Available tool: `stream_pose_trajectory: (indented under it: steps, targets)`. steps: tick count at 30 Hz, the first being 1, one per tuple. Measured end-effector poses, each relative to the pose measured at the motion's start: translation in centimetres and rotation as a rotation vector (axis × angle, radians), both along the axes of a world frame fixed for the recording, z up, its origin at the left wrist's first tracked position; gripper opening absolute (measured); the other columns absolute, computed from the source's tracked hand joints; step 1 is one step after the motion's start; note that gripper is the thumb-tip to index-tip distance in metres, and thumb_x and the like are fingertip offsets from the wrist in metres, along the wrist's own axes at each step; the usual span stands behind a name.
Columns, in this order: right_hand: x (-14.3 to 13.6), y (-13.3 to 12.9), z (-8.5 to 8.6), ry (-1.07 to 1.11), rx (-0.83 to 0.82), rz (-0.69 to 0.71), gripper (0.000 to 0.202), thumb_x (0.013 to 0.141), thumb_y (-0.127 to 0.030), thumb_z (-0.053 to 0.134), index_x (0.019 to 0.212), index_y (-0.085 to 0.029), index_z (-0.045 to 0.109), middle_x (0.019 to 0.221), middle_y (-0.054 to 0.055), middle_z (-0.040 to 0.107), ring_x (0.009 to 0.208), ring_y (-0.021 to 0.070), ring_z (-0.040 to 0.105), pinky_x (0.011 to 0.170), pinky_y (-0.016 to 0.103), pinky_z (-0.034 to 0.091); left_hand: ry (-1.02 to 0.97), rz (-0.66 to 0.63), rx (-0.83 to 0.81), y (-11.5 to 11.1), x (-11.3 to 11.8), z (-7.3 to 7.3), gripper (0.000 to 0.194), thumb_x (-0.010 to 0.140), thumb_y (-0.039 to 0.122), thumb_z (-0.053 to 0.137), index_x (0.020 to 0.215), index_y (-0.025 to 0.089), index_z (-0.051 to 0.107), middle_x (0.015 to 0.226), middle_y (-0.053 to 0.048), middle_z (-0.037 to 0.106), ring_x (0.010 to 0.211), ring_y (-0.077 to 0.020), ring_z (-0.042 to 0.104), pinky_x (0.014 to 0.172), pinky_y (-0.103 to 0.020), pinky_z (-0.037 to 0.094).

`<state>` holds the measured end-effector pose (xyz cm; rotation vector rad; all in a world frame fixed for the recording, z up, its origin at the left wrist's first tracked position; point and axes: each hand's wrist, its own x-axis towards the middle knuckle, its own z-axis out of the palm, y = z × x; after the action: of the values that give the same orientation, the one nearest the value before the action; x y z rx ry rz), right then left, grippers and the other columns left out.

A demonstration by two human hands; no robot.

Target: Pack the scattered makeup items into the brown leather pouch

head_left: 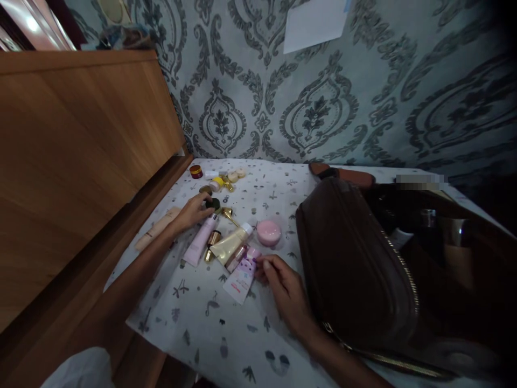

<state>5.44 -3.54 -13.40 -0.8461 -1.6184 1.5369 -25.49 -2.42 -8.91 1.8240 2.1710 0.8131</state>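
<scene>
My left hand (194, 211) reaches to the far side of the table, its fingers around a small dark round jar (213, 204). My right hand (285, 288) is closed in a loose pinch, fingertips at the edge of a white and purple squeeze tube (241, 281) lying flat. Beside that tube lie a small pinkish clear tube (236, 257), a cream-yellow squeeze tube (231, 246), a gold and black lipstick (212, 246) and a lilac tube (200, 240). A round pink jar (269, 233) sits just beyond my right hand.
An open brown bag (347, 269) with bottles inside fills the right side. Near the wall stand a dark red jar (196, 172) and several small items, including a yellow-banded jar (217, 184). A beige flat tube (158, 228) lies under my left forearm. A wooden cabinet (81, 134) borders the left.
</scene>
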Motion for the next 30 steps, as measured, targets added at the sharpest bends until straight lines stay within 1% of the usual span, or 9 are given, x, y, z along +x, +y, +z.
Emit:
stream_pose_trajectory:
  steps: [3, 5, 7, 10, 14, 18, 21, 25, 30]
  targets:
    - [0.1, -0.1, 0.0, -0.013, 0.004, 0.012, 0.037, 0.092, -0.053, 0.053, 0.087, -0.019, 0.066, 0.076, 0.004, 0.065, 0.07, 0.0189, 0.062, 0.065, 0.028, 0.05, 0.09, 0.033, 0.067, -1.2, 1.4, 0.3, 0.02, 0.086, 0.027, 0.058, 0.105, 0.019, 0.058, 0.116, -0.009, 0.059, 0.111, -0.0253, 0.052, 0.098, -0.039, 0.042]
    - [0.2, -0.1, 0.1, -0.025, 0.016, 0.016, 0.034, 0.091, -0.051, 0.053, 0.087, -0.019, 0.066, 0.077, 0.004, 0.065, 0.071, 0.0193, 0.063, 0.066, 0.028, 0.051, 0.147, 0.071, 0.105, -2.4, 2.7, 0.3, 0.021, 0.089, 0.024, 0.054, 0.109, 0.019, 0.058, 0.121, -0.011, 0.056, 0.117, -0.0272, 0.048, 0.102, -0.042, 0.039]
    - [0.3, 0.0, 0.1, -0.04, 0.045, 0.018, 0.031, 0.091, -0.048, 0.054, 0.088, -0.02, 0.066, 0.078, 0.004, 0.065, 0.073, 0.0199, 0.063, 0.067, 0.028, 0.052, 0.201, 0.078, 0.101, -3.6, 4.1, 0.1, 0.022, 0.091, 0.023, 0.052, 0.113, 0.02, 0.057, 0.12, -0.01, 0.056, 0.114, -0.0263, 0.05, 0.1, -0.041, 0.042]
    - [0.5, 0.1, 0.2, -0.083, 0.135, 0.008, 0.028, 0.092, -0.045, 0.053, 0.089, -0.02, 0.066, 0.083, 0.005, 0.067, 0.076, 0.0209, 0.064, 0.068, 0.028, 0.052, 0.292, 0.091, -0.001, -5.1, 5.8, -0.3, 0.028, 0.093, 0.021, 0.05, 0.121, 0.021, 0.053, 0.122, -0.01, 0.055, 0.111, -0.0254, 0.054, 0.094, -0.039, 0.046]
    - [0.5, 0.3, -0.1, -0.163, 0.223, 0.02, 0.03, 0.091, -0.046, 0.052, 0.092, -0.02, 0.067, 0.088, 0.007, 0.069, 0.078, 0.0213, 0.066, 0.066, 0.027, 0.053, 0.274, 0.127, -0.15, -6.2, 6.9, -0.1, 0.036, 0.095, 0.022, 0.047, 0.132, 0.023, 0.047, 0.118, -0.008, 0.058, 0.102, -0.0232, 0.06, 0.085, -0.035, 0.048]
    - [0.5, 0.2, -0.4, -0.165, 0.132, 0.088, 0.035, 0.092, -0.051, 0.05, 0.094, -0.02, 0.066, 0.091, 0.009, 0.071, 0.083, 0.0227, 0.07, 0.067, 0.028, 0.055, 0.301, 0.152, -0.2, -6.8, 6.4, 1.1, 0.024, 0.094, 0.027, 0.051, 0.117, 0.023, 0.058, 0.107, -0.006, 0.062, 0.091, -0.0222, 0.062, 0.077, -0.033, 0.048]
    - [0.5, 0.0, -0.5, -0.155, 0.077, 0.111, 0.037, 0.091, -0.053, 0.051, 0.093, -0.02, 0.065, 0.092, 0.01, 0.072, 0.086, 0.0244, 0.071, 0.07, 0.029, 0.056, 0.336, 0.229, -0.119, -7.4, 5.0, 1.7, 0.019, 0.095, 0.024, 0.046, 0.103, 0.021, 0.063, 0.104, -0.009, 0.065, 0.099, -0.0249, 0.06, 0.085, -0.036, 0.047]
    - [0.5, 0.0, -0.5, -0.163, 0.057, 0.113, 0.037, 0.09, -0.054, 0.051, 0.092, -0.019, 0.065, 0.093, 0.01, 0.072, 0.086, 0.0246, 0.071, 0.068, 0.029, 0.055, 0.327, 0.334, -0.054, -9.1, 2.9, 1.7, 0.023, 0.095, 0.022, 0.043, 0.104, 0.018, 0.064, 0.109, -0.014, 0.065, 0.105, -0.0283, 0.058, 0.089, -0.041, 0.046]
    - [0.5, 0.2, -0.7, -0.159, 0.061, 0.12, 0.038, 0.09, -0.055, 0.052, 0.09, -0.02, 0.066, 0.087, 0.009, 0.071, 0.083, 0.0236, 0.069, 0.068, 0.027, 0.054, 0.213, 0.311, 0.021, -9.9, 1.2, 1.7, 0.024, 0.095, 0.027, 0.044, 0.106, 0.022, 0.065, 0.1, -0.006, 0.07, 0.089, -0.0208, 0.064, 0.078, -0.032, 0.048]
